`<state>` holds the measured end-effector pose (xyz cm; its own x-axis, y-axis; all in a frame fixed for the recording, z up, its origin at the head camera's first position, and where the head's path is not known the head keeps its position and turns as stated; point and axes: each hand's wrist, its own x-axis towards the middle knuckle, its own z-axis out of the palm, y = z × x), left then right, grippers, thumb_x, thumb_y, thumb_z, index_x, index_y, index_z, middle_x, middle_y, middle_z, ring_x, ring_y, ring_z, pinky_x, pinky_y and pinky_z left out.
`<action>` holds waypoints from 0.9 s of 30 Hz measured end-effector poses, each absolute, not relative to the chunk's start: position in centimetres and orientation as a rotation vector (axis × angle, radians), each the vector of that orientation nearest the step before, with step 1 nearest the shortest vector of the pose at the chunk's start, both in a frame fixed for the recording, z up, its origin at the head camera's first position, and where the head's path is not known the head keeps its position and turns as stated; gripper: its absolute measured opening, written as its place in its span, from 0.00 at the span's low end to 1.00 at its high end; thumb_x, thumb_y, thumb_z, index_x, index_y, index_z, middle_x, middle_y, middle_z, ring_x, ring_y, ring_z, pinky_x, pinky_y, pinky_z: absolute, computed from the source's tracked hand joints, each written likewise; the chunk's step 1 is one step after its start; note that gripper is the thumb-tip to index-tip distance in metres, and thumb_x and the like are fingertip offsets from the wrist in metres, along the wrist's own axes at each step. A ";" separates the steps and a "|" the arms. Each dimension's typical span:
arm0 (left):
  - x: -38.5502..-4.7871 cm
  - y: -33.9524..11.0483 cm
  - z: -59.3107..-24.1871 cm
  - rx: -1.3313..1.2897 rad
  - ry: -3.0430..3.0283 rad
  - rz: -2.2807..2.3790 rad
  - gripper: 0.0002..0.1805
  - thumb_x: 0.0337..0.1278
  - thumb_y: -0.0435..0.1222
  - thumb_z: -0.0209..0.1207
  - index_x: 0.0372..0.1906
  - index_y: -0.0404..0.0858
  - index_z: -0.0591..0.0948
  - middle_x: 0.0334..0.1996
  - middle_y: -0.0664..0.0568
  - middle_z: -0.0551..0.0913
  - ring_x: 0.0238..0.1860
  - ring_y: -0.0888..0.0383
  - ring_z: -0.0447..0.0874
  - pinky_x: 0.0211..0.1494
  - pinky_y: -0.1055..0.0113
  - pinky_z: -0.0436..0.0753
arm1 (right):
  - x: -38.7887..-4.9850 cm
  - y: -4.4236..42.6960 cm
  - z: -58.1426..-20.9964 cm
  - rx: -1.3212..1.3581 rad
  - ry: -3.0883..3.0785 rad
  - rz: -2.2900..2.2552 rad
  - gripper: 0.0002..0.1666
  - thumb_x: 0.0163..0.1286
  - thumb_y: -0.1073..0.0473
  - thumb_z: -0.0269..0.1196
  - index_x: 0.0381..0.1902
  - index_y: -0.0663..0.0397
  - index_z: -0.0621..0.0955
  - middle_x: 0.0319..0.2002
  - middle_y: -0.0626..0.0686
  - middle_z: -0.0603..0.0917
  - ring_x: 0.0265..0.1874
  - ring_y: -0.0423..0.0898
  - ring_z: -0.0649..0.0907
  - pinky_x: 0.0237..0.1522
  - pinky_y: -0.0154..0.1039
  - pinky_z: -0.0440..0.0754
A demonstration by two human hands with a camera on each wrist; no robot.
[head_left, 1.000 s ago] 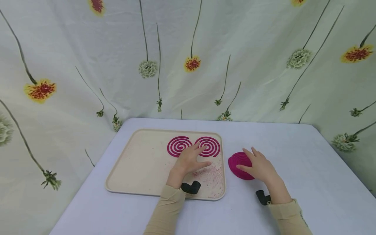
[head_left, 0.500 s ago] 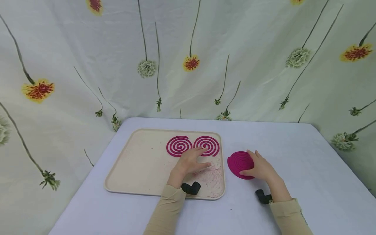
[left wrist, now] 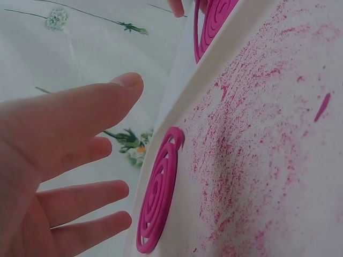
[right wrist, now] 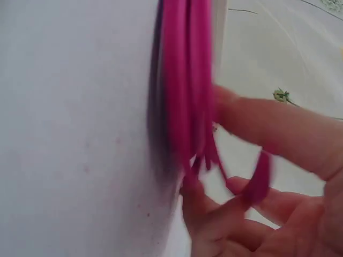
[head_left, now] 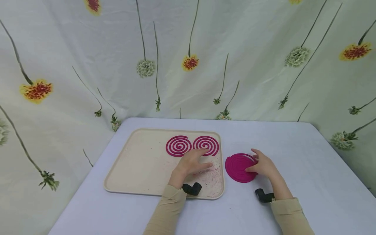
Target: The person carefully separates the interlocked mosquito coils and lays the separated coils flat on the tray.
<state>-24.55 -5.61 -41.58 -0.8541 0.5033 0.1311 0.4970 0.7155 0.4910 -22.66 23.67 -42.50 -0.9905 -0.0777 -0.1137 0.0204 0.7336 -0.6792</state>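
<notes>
My right hand (head_left: 264, 166) grips the right edge of a stack of magenta mosquito coils (head_left: 240, 169) beside the tray, thumb on top. In the right wrist view, fingers curl round the edge of the coils (right wrist: 185, 80), and a loose coil end hangs apart; that view is blurred. My left hand (head_left: 190, 162) is held over the tray with fingers spread, holding nothing. Beyond its fingers, two flat spiral mosquito coils lie side by side on the tray: a left coil (head_left: 179, 146) and a right coil (head_left: 216, 148), the latter partly behind the fingertips.
The beige tray (head_left: 132, 169) has a raised rim and pink crumbs (left wrist: 230, 160) on its right part. It lies on a white-covered table (head_left: 293, 147). A flowered curtain (head_left: 249, 39) hangs behind. Black wrist mounts (head_left: 192, 189) sit at both wrists.
My right hand has closed on the right edge of the coil stack. The stack has shifted slightly nearer and its top coils have spread a little. My left hand is almost still.
</notes>
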 end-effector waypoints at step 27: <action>-23.3 -4.0 -39.4 0.951 2.643 1.329 0.26 0.58 0.49 0.59 0.59 0.43 0.75 0.50 0.52 0.81 0.48 0.58 0.79 0.51 0.61 0.79 | -20.1 23.9 -36.5 -0.209 2.466 -1.805 0.30 0.63 0.58 0.63 0.59 0.68 0.69 0.42 0.56 0.83 0.34 0.44 0.85 0.40 0.36 0.82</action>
